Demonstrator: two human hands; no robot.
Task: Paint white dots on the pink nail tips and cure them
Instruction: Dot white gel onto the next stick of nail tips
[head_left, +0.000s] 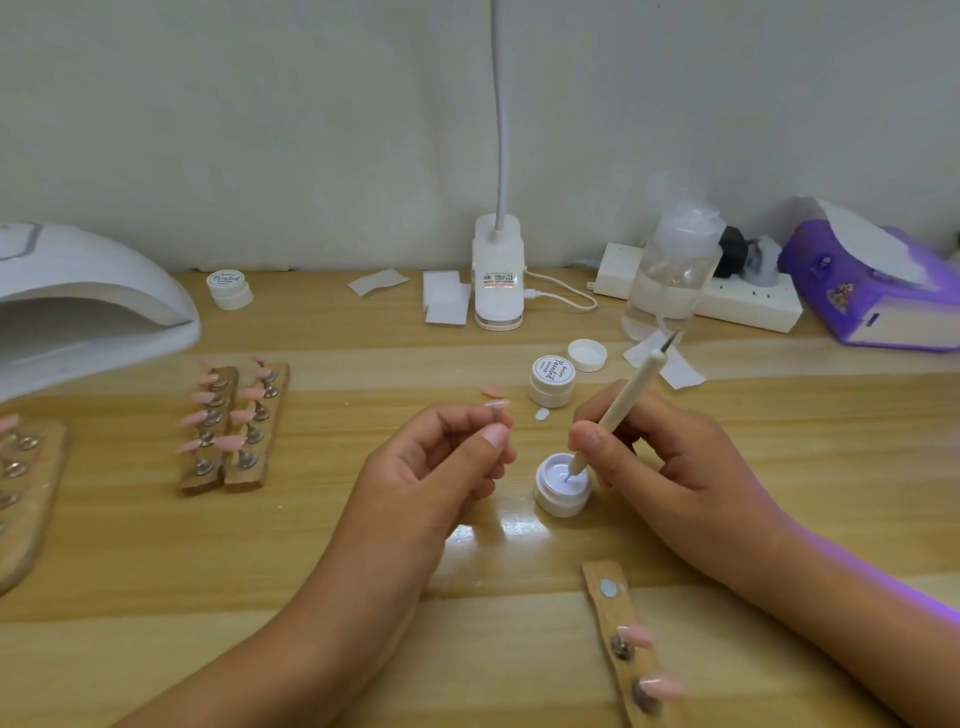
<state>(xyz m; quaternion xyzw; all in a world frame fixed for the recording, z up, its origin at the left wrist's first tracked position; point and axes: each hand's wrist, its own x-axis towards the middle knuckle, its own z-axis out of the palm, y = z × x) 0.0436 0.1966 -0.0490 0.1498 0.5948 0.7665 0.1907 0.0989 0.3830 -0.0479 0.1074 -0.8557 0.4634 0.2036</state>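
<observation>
**Head view: pen dipped in white gel, held nail tip just to its left**

Nearest the camera, a wooden strip (631, 660) with two pink tips mounted on it is seen on the table (363, 597), below the right forearm. Farther in, a pink nail tip (496, 405) is pinched by its small metal stem between thumb and forefinger of the left hand (441, 467), the other fingers curled. A pen (618, 410) is pinched in a writing grip by the right hand (665, 457), its lower point set into the open jar (563, 491) of white gel.

The held nail tip lies up and to the left of the jar, near it but apart, its long axis roughly left to right. A short move left by the pen is judged to be what the dotting calls for.

Beyond are seen a closed jar (551, 382), a loose lid (587, 355), two racks (234, 426) of pink tips and, far left, the curing lamp (88, 306), cut off by the frame.

Whether gel is picked up, or dots are already laid, cannot be made out; the stem is mostly hidden by fingers.
</observation>
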